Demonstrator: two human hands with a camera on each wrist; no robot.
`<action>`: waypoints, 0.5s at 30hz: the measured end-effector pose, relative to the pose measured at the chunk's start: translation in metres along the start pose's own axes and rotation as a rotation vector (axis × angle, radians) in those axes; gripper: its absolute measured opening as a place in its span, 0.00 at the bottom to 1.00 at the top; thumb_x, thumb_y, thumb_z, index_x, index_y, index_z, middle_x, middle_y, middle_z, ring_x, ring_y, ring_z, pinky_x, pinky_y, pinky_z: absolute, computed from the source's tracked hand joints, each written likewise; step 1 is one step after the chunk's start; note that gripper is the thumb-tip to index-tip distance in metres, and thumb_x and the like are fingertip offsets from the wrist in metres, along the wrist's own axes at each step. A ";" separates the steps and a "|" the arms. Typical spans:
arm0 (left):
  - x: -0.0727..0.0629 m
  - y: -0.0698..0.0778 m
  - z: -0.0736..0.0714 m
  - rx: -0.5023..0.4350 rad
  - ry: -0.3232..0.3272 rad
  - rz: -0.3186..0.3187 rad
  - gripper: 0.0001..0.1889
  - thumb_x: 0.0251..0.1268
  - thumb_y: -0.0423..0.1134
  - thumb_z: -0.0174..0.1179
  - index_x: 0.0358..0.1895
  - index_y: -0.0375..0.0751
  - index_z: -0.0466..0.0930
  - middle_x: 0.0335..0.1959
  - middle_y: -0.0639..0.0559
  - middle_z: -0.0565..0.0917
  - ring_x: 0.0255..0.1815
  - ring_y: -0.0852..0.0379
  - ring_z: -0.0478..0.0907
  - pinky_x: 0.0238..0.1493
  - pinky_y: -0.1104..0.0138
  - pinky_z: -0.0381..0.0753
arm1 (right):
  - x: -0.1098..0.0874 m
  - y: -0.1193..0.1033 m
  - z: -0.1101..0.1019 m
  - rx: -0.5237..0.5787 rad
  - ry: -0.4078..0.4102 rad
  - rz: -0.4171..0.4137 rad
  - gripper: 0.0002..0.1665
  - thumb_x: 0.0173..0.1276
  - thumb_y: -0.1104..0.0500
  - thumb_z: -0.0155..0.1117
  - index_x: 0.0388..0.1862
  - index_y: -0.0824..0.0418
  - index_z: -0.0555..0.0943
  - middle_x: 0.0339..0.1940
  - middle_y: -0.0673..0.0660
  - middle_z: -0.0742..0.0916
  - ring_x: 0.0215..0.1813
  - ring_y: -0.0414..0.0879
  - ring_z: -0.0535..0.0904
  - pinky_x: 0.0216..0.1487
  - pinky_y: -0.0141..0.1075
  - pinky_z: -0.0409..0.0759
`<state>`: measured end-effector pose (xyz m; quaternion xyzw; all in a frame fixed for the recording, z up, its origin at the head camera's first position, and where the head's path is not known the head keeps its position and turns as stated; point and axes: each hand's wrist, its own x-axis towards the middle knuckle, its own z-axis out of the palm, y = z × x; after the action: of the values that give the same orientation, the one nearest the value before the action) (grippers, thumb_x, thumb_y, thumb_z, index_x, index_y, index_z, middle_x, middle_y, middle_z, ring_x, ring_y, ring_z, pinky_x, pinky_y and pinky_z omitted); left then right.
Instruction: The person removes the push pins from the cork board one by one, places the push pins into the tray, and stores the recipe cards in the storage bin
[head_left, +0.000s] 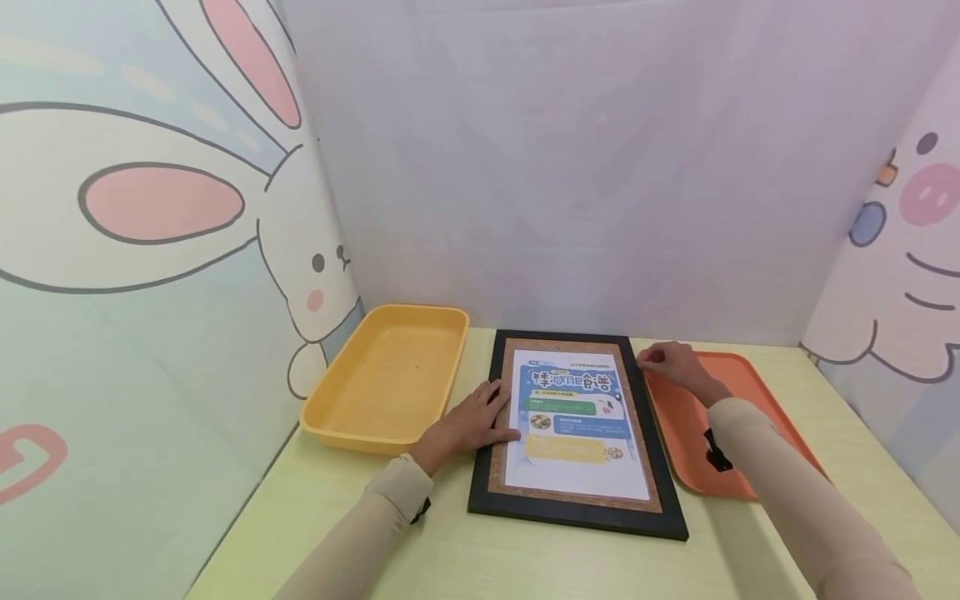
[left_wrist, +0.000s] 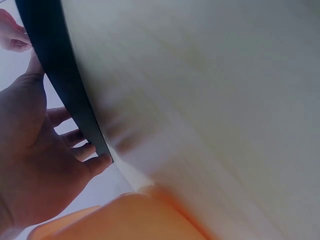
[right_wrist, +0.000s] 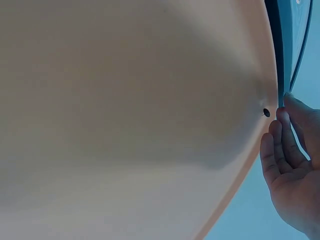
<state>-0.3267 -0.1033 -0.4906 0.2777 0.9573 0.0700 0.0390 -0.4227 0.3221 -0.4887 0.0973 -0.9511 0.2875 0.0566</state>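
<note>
A cork board (head_left: 496, 467) with a black frame lies on the table. A printed sheet of paper (head_left: 577, 483) with Chinese text and coloured panels lies over the cork. My left hand (head_left: 474, 421) rests on the board's left side, fingers spread over the frame and thumb reaching the paper's left edge. In the left wrist view, the left fingers (left_wrist: 97, 167) touch the black frame edge (left_wrist: 70, 90). My right hand (head_left: 675, 367) is at the frame's upper right edge, its thumb and fingertips close together. Whether they pinch anything is hidden. The right wrist view shows those fingertips (right_wrist: 283, 114) beside the frame.
A yellow tray (head_left: 330, 429) stands left of the board, near the wall. The orange tray (head_left: 705, 483) lies close along the board's right side, under my right forearm. In the right wrist view, its rim (right_wrist: 252, 155) has a small dark spot (right_wrist: 266, 112). Curtain-like panels surround the table.
</note>
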 end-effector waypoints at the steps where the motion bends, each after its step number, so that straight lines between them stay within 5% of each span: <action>1: 0.000 0.000 0.000 0.000 -0.001 -0.002 0.48 0.70 0.72 0.54 0.82 0.40 0.60 0.84 0.40 0.55 0.84 0.42 0.52 0.79 0.51 0.61 | -0.001 0.001 0.000 -0.006 0.003 0.000 0.12 0.72 0.60 0.71 0.45 0.70 0.85 0.41 0.66 0.88 0.42 0.58 0.81 0.49 0.51 0.85; 15: 0.002 -0.001 0.001 0.006 -0.001 -0.006 0.49 0.70 0.72 0.54 0.82 0.41 0.60 0.84 0.41 0.55 0.84 0.41 0.52 0.79 0.51 0.61 | -0.006 0.013 -0.001 -0.028 -0.026 0.021 0.11 0.73 0.60 0.69 0.42 0.69 0.84 0.41 0.67 0.87 0.43 0.60 0.81 0.50 0.54 0.83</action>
<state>-0.3286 -0.1030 -0.4919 0.2751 0.9583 0.0668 0.0387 -0.4193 0.3346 -0.4956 0.0904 -0.9567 0.2735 0.0424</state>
